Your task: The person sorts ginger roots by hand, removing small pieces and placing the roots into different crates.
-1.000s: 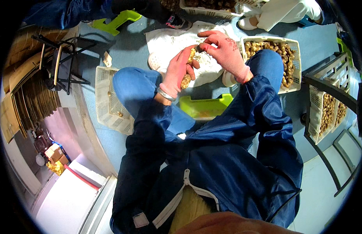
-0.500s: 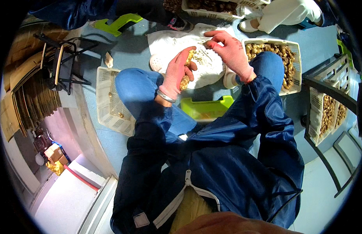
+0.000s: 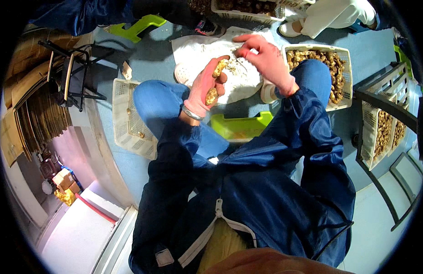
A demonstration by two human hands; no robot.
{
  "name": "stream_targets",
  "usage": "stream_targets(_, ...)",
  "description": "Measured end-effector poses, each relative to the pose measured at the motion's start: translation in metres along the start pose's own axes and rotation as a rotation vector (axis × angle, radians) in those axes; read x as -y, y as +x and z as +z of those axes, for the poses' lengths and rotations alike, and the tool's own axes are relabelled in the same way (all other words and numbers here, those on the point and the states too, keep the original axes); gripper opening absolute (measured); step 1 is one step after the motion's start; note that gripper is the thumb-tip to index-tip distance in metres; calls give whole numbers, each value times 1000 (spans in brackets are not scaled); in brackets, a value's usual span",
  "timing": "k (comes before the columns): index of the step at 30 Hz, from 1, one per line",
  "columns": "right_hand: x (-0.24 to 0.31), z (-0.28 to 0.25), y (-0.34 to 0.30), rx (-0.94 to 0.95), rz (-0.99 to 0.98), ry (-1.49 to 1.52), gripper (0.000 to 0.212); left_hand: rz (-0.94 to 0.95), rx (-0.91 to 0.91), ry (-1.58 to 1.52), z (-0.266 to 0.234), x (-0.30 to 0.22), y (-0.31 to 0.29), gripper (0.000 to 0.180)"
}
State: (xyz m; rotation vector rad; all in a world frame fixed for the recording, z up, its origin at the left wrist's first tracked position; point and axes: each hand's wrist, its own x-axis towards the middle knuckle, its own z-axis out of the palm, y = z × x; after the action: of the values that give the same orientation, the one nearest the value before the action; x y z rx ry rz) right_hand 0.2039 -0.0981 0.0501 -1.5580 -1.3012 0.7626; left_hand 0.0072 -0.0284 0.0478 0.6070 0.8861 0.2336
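Observation:
My left hand (image 3: 203,89), in a pink work glove with a metal bangle at the wrist, is closed around a lumpy yellow-brown piece (image 3: 219,67). Its knobby ends show above and below my fingers; the middle is hidden, so I cannot tell whether it is one piece or two. To the right, my right hand (image 3: 265,57), also gloved in pink, hangs over a white cloth (image 3: 239,84). Its fingers point left, some stretched and some bent, slightly blurred and apart, with nothing visible in them. Dark crumbs (image 3: 236,68) lie on the cloth beneath.
A white basket (image 3: 346,82) of brown lumps stands by my right knee. By my left knee is another basket (image 3: 122,118) with a few bits. A green stool (image 3: 241,127) lies between my legs. Black folding chair (image 3: 74,75) left, metal rack (image 3: 389,109) right, co-workers' legs (image 3: 332,20) ahead.
My left hand has shifted slightly left and tilted, still around the lumpy piece. My right hand has moved slightly up and to the left.

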Motion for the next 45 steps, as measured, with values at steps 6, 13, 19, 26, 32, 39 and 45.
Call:
stream_targets(6, -2, 2, 5, -63, 40, -77, 13, -146, 77, -262, -2, 1, 0, 37)
stream_targets(13, 2, 2, 3, -1, 58, -87, 16, -93, 78, -241, -4, 2, 3, 38)
stream_targets(19, 3, 5, 0, 46, 46, 22, 16, 9, -55, 86, 12, -7, -2, 37)
stream_targets(26, 3, 3, -1, 44, 78, -35, 15, 215, -16, 333, 15, -2, -6, 40)
stream_targets(32, 5, 7, -2, 80, 90, 137, 16, 238, 21, 290, 9, -4, -5, 40)
stream_targets(39, 22, 5, -1, 116, 174, 196, 17, -30, -92, -101, -2, 1, 0, 34)
stream_targets(45, 8, 5, -1, 15, 50, -27, 16, -119, 2, -330, -7, 6, 3, 34)
